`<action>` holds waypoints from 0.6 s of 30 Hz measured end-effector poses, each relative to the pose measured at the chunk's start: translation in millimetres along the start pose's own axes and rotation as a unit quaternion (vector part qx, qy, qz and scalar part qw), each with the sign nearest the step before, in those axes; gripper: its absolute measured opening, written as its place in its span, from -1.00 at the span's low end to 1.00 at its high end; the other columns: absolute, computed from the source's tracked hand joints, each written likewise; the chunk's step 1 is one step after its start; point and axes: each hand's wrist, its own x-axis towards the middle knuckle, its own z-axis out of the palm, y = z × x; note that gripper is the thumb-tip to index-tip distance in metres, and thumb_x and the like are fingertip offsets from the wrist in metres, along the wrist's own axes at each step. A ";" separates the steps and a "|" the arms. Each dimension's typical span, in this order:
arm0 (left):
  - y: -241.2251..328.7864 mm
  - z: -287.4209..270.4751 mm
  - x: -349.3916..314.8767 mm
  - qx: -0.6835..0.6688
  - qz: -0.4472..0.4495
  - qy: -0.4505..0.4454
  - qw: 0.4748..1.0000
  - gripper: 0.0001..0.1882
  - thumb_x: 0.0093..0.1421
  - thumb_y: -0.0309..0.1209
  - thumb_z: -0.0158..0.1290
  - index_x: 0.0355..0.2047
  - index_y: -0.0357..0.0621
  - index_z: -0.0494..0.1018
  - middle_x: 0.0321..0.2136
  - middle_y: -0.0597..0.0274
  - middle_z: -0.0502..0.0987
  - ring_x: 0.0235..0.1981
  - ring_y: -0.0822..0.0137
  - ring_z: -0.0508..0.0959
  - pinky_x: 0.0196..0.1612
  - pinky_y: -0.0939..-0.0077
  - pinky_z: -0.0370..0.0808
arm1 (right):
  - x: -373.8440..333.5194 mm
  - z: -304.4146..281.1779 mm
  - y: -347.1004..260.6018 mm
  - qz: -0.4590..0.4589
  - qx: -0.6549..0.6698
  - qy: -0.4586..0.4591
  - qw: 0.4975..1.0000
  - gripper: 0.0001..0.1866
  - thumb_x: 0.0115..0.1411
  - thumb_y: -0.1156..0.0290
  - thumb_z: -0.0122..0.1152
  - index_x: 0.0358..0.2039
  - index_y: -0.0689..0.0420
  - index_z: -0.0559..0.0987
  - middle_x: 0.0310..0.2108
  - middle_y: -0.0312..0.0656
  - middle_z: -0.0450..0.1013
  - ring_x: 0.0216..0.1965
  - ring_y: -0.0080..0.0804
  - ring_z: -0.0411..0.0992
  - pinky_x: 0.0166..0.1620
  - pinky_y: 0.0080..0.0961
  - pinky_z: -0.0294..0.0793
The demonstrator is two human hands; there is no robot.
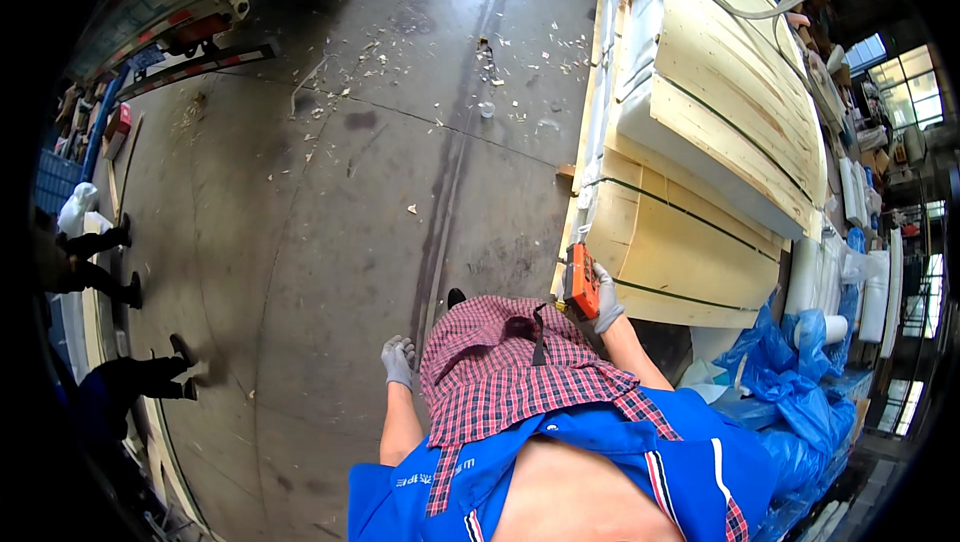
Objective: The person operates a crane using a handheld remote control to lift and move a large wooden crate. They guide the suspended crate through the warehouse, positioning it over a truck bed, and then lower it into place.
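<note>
My right hand [606,300], in a pale grey glove, grips an orange and black box-shaped hand tool [581,281] beside the near corner of a strapped stack of pale wooden panels [690,264]. Some of its fingers are hidden behind the tool. Dark green straps [690,300] run around the stack. Down at my left side hangs my left hand [398,359], also gloved, with loosely bent fingers slightly apart and nothing visible in it. A red checked apron [520,382] covers my front.
Crumpled blue plastic sheeting [785,372] lies right of the stack. A grey hose [770,10] crosses the stack's top. Wood chips [375,67] litter the concrete floor [330,202]. Two people stand at the far left, one with dark trousers [150,379]. A truck [165,2] is at upper left.
</note>
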 end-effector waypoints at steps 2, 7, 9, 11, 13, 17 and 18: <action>11.3 0.4 12.2 0.013 -0.005 0.013 1.000 -0.74 0.21 -0.61 -0.15 -0.09 -0.13 0.33 -0.37 0.17 0.54 -0.51 0.46 0.51 -0.53 0.63 0.48 | -2.9 12.5 1.3 -0.024 0.005 0.025 0.999 -0.64 0.26 0.14 -0.08 -0.17 0.13 0.54 -0.30 -0.15 0.55 -0.31 -0.25 0.52 -0.15 -0.28 0.55; 15.1 17.7 30.7 0.058 -0.023 0.007 0.998 -0.75 0.21 -0.59 -0.15 -0.11 -0.10 0.34 -0.38 0.17 0.54 -0.52 0.44 0.52 -0.56 0.61 0.48 | -1.1 -9.1 -29.8 -0.060 0.015 -0.045 0.997 -0.58 0.31 0.12 -0.20 -0.06 0.12 0.50 -0.20 -0.10 0.54 -0.21 -0.19 0.52 -0.08 -0.19 0.54; 19.1 31.0 35.3 0.055 -0.028 -0.018 0.998 -0.75 0.21 -0.59 -0.15 -0.11 -0.09 0.33 -0.40 0.17 0.54 -0.54 0.43 0.52 -0.58 0.60 0.48 | -1.4 -3.4 -36.9 -0.072 0.034 -0.045 0.996 -0.55 0.31 0.12 -0.23 -0.02 0.13 0.48 -0.16 -0.08 0.53 -0.18 -0.17 0.52 -0.05 -0.17 0.53; 21.4 52.4 35.6 0.043 -0.035 -0.019 0.998 -0.76 0.21 -0.60 -0.15 -0.13 -0.10 0.33 -0.44 0.18 0.51 -0.60 0.43 0.47 -0.62 0.62 0.43 | 4.2 -6.4 -45.9 -0.089 0.039 -0.033 0.995 -0.54 0.31 0.13 -0.25 0.02 0.13 0.46 -0.12 -0.08 0.51 -0.18 -0.16 0.52 -0.02 -0.17 0.52; 29.4 77.2 34.8 0.038 -0.048 -0.027 0.998 -0.77 0.21 -0.60 -0.15 -0.13 -0.10 0.33 -0.47 0.19 0.50 -0.63 0.43 0.44 -0.64 0.63 0.40 | 13.5 -9.3 -56.6 -0.104 0.065 -0.023 0.992 -0.54 0.31 0.14 -0.24 0.02 0.14 0.46 -0.11 -0.07 0.51 -0.18 -0.16 0.52 -0.02 -0.18 0.52; 51.2 120.8 40.1 0.072 -0.009 -0.055 0.996 -0.83 0.20 -0.55 -0.11 -0.19 -0.16 0.37 -0.47 0.16 0.50 -0.61 0.39 0.44 -0.64 0.60 0.38 | 56.6 -13.8 -90.9 -0.104 0.054 -0.009 0.993 -0.64 0.30 0.19 -0.19 -0.14 0.11 0.52 -0.26 -0.15 0.55 -0.25 -0.22 0.53 -0.07 -0.22 0.53; 55.9 131.9 41.5 0.091 -0.006 -0.049 0.995 -0.82 0.19 -0.54 -0.10 -0.18 -0.18 0.37 -0.46 0.15 0.51 -0.59 0.36 0.47 -0.62 0.58 0.40 | 65.4 -9.9 -99.2 -0.090 0.088 -0.074 0.989 -0.58 0.30 0.15 -0.19 -0.06 0.16 0.50 -0.19 -0.06 0.54 -0.20 -0.14 0.52 -0.04 -0.18 0.51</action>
